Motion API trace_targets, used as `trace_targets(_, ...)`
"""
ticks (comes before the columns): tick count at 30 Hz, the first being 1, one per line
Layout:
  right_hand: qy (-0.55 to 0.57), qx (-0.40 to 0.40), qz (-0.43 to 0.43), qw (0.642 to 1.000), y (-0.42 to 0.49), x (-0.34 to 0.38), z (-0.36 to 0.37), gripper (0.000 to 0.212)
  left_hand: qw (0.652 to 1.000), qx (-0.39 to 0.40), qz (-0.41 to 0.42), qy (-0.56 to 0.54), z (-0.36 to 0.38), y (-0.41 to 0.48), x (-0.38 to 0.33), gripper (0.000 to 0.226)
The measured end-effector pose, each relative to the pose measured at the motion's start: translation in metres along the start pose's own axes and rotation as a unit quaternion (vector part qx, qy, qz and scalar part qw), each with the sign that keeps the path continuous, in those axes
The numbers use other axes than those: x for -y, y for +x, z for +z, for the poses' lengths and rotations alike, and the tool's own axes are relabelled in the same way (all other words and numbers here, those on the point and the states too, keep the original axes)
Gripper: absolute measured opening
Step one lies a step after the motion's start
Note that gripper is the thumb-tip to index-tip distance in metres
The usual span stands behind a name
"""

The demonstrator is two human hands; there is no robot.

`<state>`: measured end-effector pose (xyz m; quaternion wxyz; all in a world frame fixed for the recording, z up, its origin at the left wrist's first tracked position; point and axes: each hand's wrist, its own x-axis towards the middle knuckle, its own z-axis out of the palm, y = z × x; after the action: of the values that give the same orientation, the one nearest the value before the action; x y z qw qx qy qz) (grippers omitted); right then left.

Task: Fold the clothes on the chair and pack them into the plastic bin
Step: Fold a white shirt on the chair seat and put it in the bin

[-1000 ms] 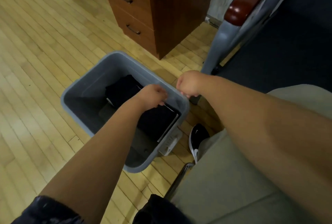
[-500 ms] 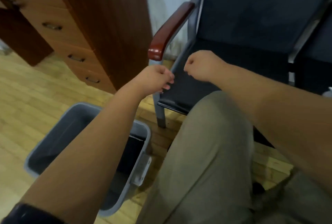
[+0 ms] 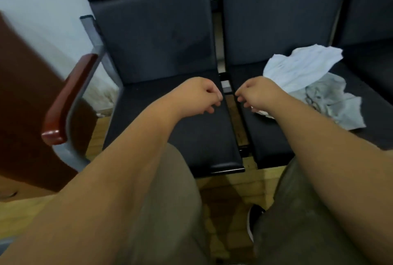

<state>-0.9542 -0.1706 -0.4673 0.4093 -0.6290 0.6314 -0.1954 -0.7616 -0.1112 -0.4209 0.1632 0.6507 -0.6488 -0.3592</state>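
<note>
Crumpled clothes lie on the second black chair seat (image 3: pixel 276 141): a white garment (image 3: pixel 302 67) on top of a grey one (image 3: pixel 333 103). My right hand (image 3: pixel 255 94) hovers just left of the pile, fingers curled, holding nothing; my right forearm hides the pile's near edge. My left hand (image 3: pixel 197 96) hangs over the bare first chair seat (image 3: pixel 170 133), fingers likewise curled and empty. The two hands are a short gap apart above the slot between the seats. The plastic bin is out of view.
A red-brown armrest (image 3: pixel 68 99) on a grey frame bounds the first chair on the left, with a dark wooden cabinet (image 3: pixel 21 105) beyond it. My knees in khaki trousers (image 3: pixel 161 211) and a black shoe (image 3: pixel 255 220) are over the wooden floor.
My view swung up and right from the grey bin with dark folded clothes to the chairs. Both hands left the bin and now reach over the seats, empty.
</note>
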Motion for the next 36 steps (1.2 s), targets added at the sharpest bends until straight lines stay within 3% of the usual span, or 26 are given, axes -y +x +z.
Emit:
trace_targets(5,-0.107,-0.064,0.035,0.992,0.031,-0.050,-0.048,0.027,0.997,0.056,0.026,0.040,0.048,0.059,-0.037,0.016)
trace_targets(9,-0.218,-0.059,0.096,0.969,0.054,-0.094,-0.069,0.030,0.993,0.061,0.060,0.079,0.092,0.100,-0.040,0.014)
trace_targets(14,-0.238,-0.055,0.070,0.967,0.077,-0.136,-0.070,0.043,0.978,0.077,0.103,0.162,0.143,0.140,-0.010,0.056)
trace_targets(17,-0.209,0.008,0.071,0.975,0.081,-0.142,-0.064,0.069,0.981,0.080,0.116,0.137,0.156,0.153,-0.001,0.074)
trace_targets(20,-0.229,0.070,0.089,0.967,0.083,-0.144,-0.060,0.078,0.973,0.116,0.096,0.177,0.162,0.158,0.009,0.084)
trace_targets(23,-0.249,0.066,0.090,0.962,0.086,-0.143,-0.056,0.071,0.962,0.110,0.106,0.225,0.163,0.158,0.014,0.075)
trace_targets(28,-0.232,-0.011,0.090,0.969,0.088,-0.144,-0.059,0.066,0.977,0.169,0.096,0.085,0.161,0.154,0.007,0.037)
trace_targets(31,-0.233,-0.045,0.067,0.969,0.087,-0.149,-0.057,0.064,0.977,0.162,0.108,0.088,0.163,0.151,0.006,0.033)
trace_targets(33,-0.292,-0.062,0.042,0.953,0.087,-0.151,-0.055,0.056,0.980,0.141,0.106,0.093,0.162,0.151,0.006,0.032)
trace_targets(36,-0.353,-0.035,0.028,0.935,0.089,-0.153,-0.051,0.050,0.983,0.129,0.098,0.092,0.158,0.151,0.007,0.030)
